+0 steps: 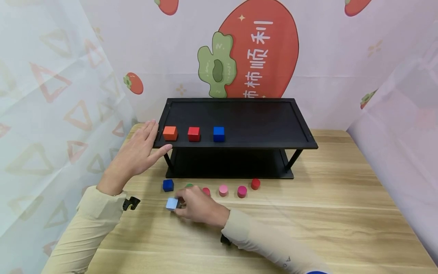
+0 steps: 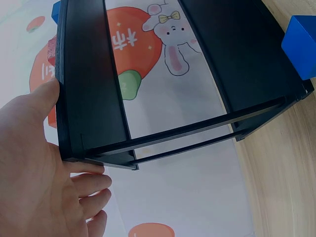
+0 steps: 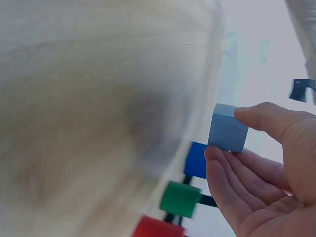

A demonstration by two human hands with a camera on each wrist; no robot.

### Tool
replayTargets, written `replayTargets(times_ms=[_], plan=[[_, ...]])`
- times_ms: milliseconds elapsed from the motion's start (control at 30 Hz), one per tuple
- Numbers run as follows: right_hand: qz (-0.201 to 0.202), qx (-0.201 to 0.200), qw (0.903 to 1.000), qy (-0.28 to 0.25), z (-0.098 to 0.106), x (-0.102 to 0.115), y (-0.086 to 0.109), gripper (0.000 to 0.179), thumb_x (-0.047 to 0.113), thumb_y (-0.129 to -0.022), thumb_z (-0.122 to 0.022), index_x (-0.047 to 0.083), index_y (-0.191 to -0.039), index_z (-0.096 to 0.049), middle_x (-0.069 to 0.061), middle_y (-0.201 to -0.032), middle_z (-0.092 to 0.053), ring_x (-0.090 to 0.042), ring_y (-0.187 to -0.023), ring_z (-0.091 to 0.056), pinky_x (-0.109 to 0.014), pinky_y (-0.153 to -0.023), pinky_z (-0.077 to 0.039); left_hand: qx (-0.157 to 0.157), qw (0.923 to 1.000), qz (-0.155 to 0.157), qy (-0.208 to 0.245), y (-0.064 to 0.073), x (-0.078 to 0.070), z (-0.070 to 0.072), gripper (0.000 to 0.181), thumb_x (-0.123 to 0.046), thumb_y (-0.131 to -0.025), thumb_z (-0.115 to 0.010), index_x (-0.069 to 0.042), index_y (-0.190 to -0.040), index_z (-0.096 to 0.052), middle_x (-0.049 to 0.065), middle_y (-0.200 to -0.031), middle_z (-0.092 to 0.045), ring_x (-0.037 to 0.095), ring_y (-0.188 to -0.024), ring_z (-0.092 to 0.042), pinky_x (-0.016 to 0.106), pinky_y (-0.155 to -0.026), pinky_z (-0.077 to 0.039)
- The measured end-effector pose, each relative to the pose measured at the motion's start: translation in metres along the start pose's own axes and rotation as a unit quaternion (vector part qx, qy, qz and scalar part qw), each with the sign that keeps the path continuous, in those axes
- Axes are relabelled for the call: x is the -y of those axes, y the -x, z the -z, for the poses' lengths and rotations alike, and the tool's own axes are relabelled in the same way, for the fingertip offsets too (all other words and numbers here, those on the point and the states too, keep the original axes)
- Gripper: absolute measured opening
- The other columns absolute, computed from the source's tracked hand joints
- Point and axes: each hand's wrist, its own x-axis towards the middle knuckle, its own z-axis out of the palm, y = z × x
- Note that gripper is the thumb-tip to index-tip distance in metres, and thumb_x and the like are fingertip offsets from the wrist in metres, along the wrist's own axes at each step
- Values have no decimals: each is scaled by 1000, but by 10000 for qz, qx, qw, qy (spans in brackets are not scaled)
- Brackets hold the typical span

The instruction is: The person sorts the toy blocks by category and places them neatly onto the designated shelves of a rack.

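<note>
Nearest the camera, a beige right sleeve [image 1: 273,239] slants in from the lower edge, with the left sleeve [image 1: 82,228] opposite. Pale printed cloth [image 1: 325,49] closes off the back and flanks, and a wood-grain table [image 1: 342,213] spreads between. Toward its back stands a black two-tier rack [image 1: 254,118].

The left hand [image 1: 137,150] rests at the rack's near left corner, fingers straight and close together along the side edge, thumb spread away onto the front edge. The right hand [image 1: 200,205] is low in front of the rack, thumb and fingertips pinching a light blue cube [image 1: 172,204]; whether that cube clears the wood I cannot tell.

Along the front of the upper tier sit, left to right, an orange cube [image 1: 170,133], a red cube [image 1: 194,134] and a blue cube [image 1: 219,134], spaced apart. A dark blue cube [image 1: 168,185] lies on the table just before the rack. Smallest is a loose row beside it: a green cylinder [image 3: 181,199], then a crimson cylinder [image 1: 206,190], a pink cylinder [image 1: 223,190], a magenta cylinder [image 1: 242,191] and a red cylinder [image 1: 255,184].

I judge the work partway along: three cubes are up on the rack, while the pinched cube, the dark blue one and all five cylinders remain off it.
</note>
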Motion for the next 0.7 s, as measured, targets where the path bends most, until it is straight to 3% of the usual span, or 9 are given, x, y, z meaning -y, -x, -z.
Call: replayTargets(times_ms=[267, 400, 600, 700], plan=[[-1, 129, 9994, -337, 41, 7, 22, 22, 16, -91, -84, 7, -111, -80, -2, -107, -81, -8, -94, -78, -13, -82, -61, -1, 10000, 3, -31, 1, 1, 1, 98, -66, -106, -43, 1, -169, -6, 22, -178, -7, 41, -166, -7, 59, -135, -10], [19, 130, 9984, -552, 71, 8, 36, 22, 12, -91, -83, 5, -112, -80, -5, -107, -82, -8, -92, -78, -21, -83, -64, 19, 10000, -4, -50, 0, 0, 1, 98, -66, -106, -43, 1, -169, -8, 22, -178, -8, 41, -166, -8, 59, -135, -10], [-19, -68, 9989, -464, 121, 5, 56, 20, 11, -89, -84, 8, -109, -81, -1, -102, -81, -5, -89, -76, -16, -83, -62, 43, 10000, -4, -82, 1, 0, 3, 98, -66, -106, -42, 2, -168, -8, 22, -178, -8, 42, -166, -8, 59, -135, -11], [-167, -79, 9988, -450, 149, 3, 64, 21, 12, -89, -85, 9, -109, -80, 1, -103, -81, -6, -91, -77, -21, -86, -64, 27, 10000, -38, -65, 1, 1, 3, 98, -66, -107, -41, 3, -168, -9, 23, -177, -9, 43, -165, -9, 60, -135, -11]])
